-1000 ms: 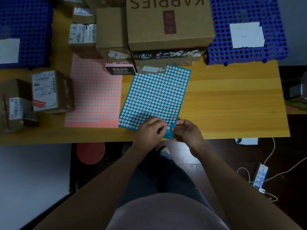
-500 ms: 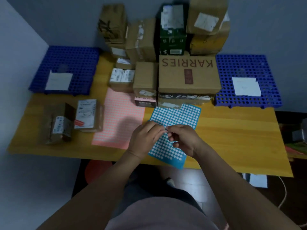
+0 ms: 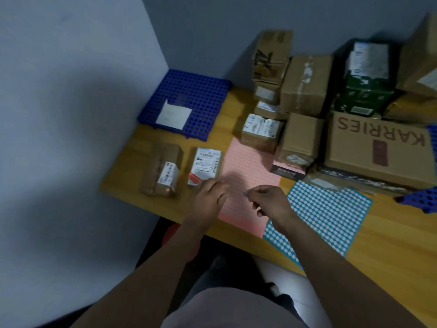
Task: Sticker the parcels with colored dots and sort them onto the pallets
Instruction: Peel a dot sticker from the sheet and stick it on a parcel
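Right hand pinches a blue dot sticker — left hand touches the labelled cardboard parcel, grasp unclear. Brown boxes crowd the wooden table's far edge.

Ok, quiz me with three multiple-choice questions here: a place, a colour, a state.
1. The blue sticker sheet lies where from the pink sheet? A left B right C on the pallet
2. The dot in the right hand is: A pink B blue C green
3. The corner pallet: A piled with parcels B bears only a paper C stands on edge
B: it lies at the pink sheet's right edge. B: the dot shows blue at the fingertips. B: one white paper lies on it.
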